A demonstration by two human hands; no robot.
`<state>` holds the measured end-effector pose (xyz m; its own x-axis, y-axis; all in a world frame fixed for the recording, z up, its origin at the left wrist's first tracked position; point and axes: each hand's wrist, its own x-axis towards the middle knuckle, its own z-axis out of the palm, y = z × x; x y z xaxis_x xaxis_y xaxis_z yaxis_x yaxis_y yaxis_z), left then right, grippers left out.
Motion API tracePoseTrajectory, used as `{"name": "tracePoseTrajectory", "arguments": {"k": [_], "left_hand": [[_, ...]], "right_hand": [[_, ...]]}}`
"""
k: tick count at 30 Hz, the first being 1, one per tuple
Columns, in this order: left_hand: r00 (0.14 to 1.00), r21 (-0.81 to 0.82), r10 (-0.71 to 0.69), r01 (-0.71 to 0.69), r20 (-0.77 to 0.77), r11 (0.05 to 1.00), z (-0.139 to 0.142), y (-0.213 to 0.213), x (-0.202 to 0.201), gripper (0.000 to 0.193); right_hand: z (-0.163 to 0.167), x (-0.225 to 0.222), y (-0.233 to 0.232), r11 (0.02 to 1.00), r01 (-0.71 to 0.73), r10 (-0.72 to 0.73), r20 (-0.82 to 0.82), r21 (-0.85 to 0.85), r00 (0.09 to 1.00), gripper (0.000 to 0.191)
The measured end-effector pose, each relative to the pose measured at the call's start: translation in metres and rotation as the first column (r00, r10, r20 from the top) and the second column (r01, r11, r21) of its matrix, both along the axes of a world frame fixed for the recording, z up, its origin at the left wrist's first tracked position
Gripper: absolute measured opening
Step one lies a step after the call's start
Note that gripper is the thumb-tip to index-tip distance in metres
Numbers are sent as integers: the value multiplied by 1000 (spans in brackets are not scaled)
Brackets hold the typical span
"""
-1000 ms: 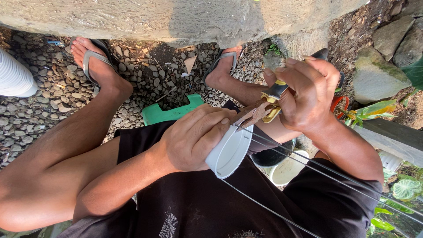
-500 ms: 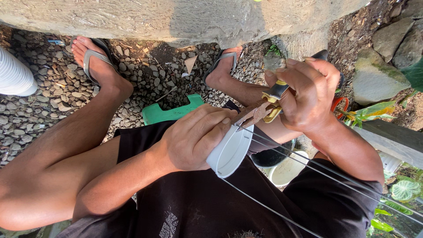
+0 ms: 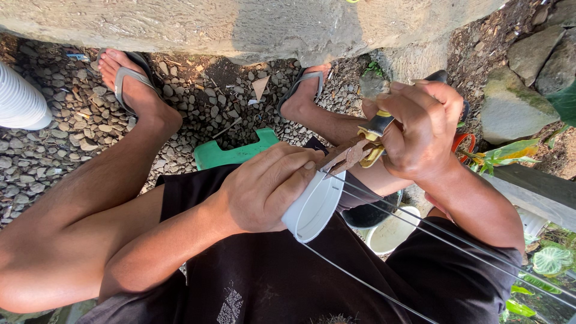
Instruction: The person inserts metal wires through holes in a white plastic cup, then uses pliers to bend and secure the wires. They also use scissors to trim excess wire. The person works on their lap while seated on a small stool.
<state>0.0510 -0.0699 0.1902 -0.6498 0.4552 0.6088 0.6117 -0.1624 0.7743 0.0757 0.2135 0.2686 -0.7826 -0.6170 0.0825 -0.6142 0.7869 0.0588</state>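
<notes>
My left hand point(image 3: 267, 189) grips a short white plastic pipe ring point(image 3: 315, 207) from above, its open mouth facing down and right. My right hand point(image 3: 420, 129) is closed on the yellow-and-black handles of rusty pliers point(image 3: 351, 153). The plier jaws sit at the ring's upper rim, right by my left fingertips. Thin metal wires point(image 3: 420, 225) run from the ring's rim down to the lower right, and one more wire leaves the ring's bottom edge.
I sit on a green stool point(image 3: 231, 153) over gravel point(image 3: 54, 138), feet in sandals beside a long concrete slab point(image 3: 240, 27). A white ribbed pipe point(image 3: 21, 102) lies far left. A black pot point(image 3: 369, 213) and a white pot point(image 3: 390, 231) stand under my right arm; rocks and leaves at right.
</notes>
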Motion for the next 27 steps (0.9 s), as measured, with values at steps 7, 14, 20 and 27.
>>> {"name": "tracePoseTrajectory", "arguments": {"k": [7,14,20,27], "left_hand": [[1000,-11,1,-1,-1,1000,1,-2,0,49],[1000,-10,2,-2,0,1000,1,-2,0,50],[1000,-6,-10,10,9,1000,0,-2,0,51],[1000,-19,-11,12,8,1000,-2,-1,3,51]], "right_hand": [[-1,-1,-1,1000,-11,11,-8,-10,1000,27],[-1,-1,-1,1000,5,-5,13,-19,1000,24],[-1,0,-1,1000,6,-6,15,-15,1000,24],[1,-2,-4,1000,-1,1,10,-20,1000,27]]}}
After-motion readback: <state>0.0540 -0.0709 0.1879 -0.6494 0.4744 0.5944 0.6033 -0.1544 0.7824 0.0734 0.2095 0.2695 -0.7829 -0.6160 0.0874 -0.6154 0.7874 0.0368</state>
